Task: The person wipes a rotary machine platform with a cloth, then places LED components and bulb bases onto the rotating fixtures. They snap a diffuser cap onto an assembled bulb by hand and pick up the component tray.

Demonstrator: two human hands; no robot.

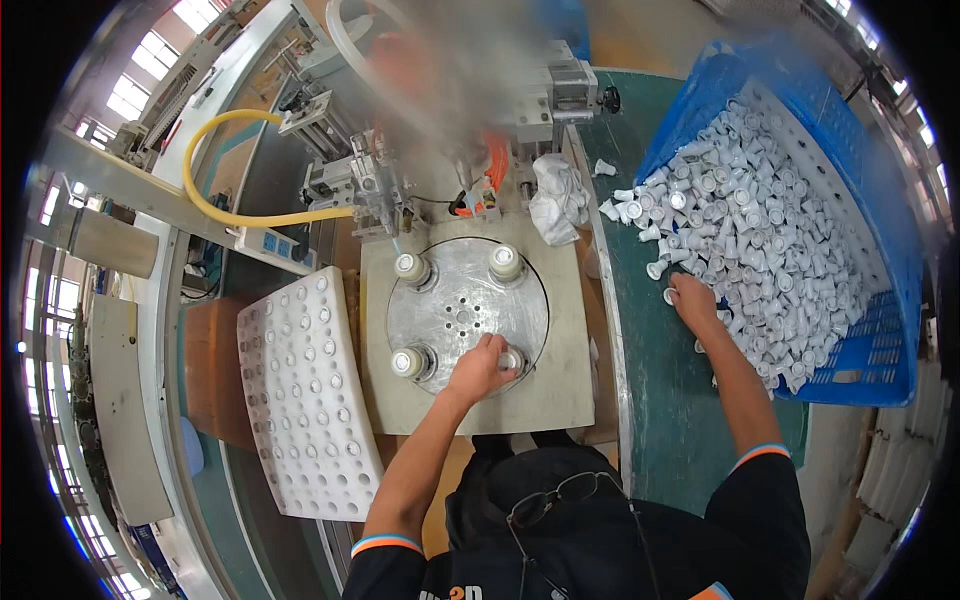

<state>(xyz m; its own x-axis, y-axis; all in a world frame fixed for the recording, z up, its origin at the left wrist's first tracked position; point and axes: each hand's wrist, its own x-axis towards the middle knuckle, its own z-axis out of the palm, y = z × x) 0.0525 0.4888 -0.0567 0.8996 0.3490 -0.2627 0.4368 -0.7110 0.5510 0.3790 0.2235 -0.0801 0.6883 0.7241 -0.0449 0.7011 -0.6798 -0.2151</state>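
My left hand [482, 368] is at the front right of a round metal turntable [465, 350], its fingers closed around a small round white part [511, 360] at the holder there. Similar white-topped holders stand at the turntable's back left [410, 268], back right [505, 262] and front left [407, 363]. To the right, my right hand [692, 300] pinches a small white funnel-shaped plastic part [670, 296] at the left edge of a heap of like parts [750, 220]. That heap spills out of a blue plastic crate [900, 300] tipped toward me.
A white tray [300, 490] with rows of holes, many filled with small round pieces, lies left of the turntable. Metal machine units [370, 190] with a yellow hose [190, 165] stand behind it. A crumpled white cloth [558, 200] rests at the back right. The green bench [660, 420] carries the crate.
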